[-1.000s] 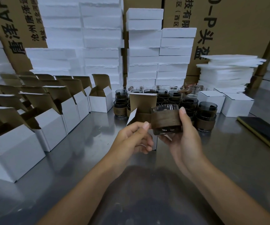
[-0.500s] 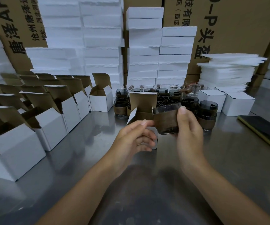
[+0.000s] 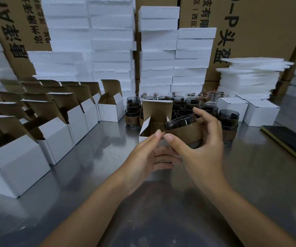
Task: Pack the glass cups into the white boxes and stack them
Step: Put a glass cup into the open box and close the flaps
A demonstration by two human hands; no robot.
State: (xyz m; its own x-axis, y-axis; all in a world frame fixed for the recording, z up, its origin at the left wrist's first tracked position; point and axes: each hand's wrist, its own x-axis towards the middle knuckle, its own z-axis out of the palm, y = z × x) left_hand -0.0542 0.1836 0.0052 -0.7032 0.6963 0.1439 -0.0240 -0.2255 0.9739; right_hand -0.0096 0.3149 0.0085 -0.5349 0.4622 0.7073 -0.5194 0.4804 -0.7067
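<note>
My right hand fingers are clamped round the tilted smoky glass cup in a brown paper sleeve. Just left of them is the open white cardboard box. Left hand fingers are straight, steadying it. Step, I judge: loading. Next: level the cup, lower it in.

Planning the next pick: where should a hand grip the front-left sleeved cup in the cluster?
Grip the brown sleeve of the front-left cup, coming from the front-left. It stands upright; other cups crowd behind it and the open box stands close on its right. The sleeve probably slips less than glass.
</note>
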